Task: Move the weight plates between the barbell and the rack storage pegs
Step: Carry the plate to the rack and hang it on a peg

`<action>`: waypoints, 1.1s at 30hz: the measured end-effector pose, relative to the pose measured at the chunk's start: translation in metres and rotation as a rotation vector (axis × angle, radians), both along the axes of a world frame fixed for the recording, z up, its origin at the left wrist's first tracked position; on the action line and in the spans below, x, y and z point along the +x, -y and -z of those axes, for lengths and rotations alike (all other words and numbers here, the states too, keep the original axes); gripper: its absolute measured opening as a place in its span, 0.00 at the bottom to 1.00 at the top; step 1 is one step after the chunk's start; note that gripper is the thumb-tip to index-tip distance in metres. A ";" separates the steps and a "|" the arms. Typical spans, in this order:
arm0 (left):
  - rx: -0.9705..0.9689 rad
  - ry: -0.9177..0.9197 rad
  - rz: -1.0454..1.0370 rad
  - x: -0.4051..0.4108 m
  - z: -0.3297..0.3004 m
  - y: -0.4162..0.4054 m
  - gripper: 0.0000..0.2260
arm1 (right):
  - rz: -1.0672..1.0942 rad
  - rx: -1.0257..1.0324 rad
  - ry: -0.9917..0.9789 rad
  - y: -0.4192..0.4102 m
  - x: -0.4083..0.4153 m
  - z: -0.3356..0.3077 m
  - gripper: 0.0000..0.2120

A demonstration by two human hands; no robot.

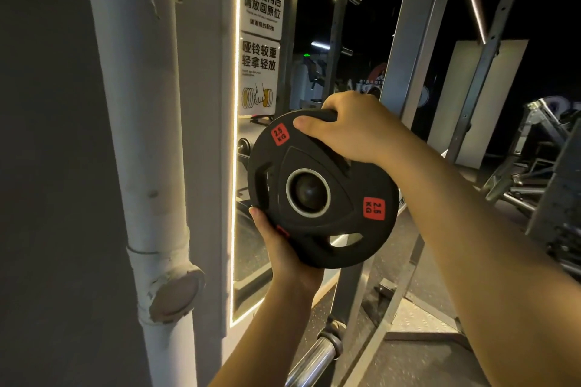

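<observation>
I grip the light, rigid plate (pixel 320 192) with both hands: right hand (pixel 349 129) top rim, left hand (pixel 283 248) beneath.

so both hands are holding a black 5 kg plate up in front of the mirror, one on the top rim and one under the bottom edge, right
Not quite: the red labels on the plate read 2.5 KG, not 5 kg, as the head view shows. The rest holds: the right hand grips the top rim, the left hand supports the bottom edge, and the black plate is held up in front of the mirror.
</observation>
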State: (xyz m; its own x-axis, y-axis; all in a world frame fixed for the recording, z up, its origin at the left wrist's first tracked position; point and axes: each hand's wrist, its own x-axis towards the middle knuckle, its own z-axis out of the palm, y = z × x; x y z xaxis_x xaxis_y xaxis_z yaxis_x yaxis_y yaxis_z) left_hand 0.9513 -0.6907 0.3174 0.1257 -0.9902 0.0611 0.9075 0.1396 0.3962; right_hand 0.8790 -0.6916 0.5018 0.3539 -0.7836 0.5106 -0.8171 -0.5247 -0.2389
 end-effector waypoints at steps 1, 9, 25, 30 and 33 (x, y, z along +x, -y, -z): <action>0.013 0.011 -0.027 -0.001 -0.001 0.002 0.30 | -0.005 0.014 -0.002 -0.001 0.001 -0.001 0.21; -0.011 0.081 -0.088 -0.011 0.005 0.020 0.34 | 0.023 -0.134 -0.077 -0.003 0.009 0.003 0.19; -0.103 0.538 -0.148 0.055 -0.033 0.035 0.27 | 0.027 -0.327 0.599 -0.025 -0.027 0.085 0.20; -0.039 0.420 -0.150 0.025 -0.015 0.030 0.25 | 0.044 -0.208 0.280 -0.006 -0.025 0.040 0.18; 0.064 0.323 -0.093 -0.002 0.000 0.027 0.25 | 0.099 -0.114 0.051 0.015 -0.016 0.010 0.20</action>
State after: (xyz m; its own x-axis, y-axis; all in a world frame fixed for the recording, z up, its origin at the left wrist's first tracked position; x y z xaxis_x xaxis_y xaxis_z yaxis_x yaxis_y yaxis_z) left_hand 0.9498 -0.7181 0.3178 0.2003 -0.9784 0.0502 0.7182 0.1815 0.6718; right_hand 0.8628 -0.7069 0.4918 0.2489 -0.7492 0.6138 -0.8545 -0.4683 -0.2250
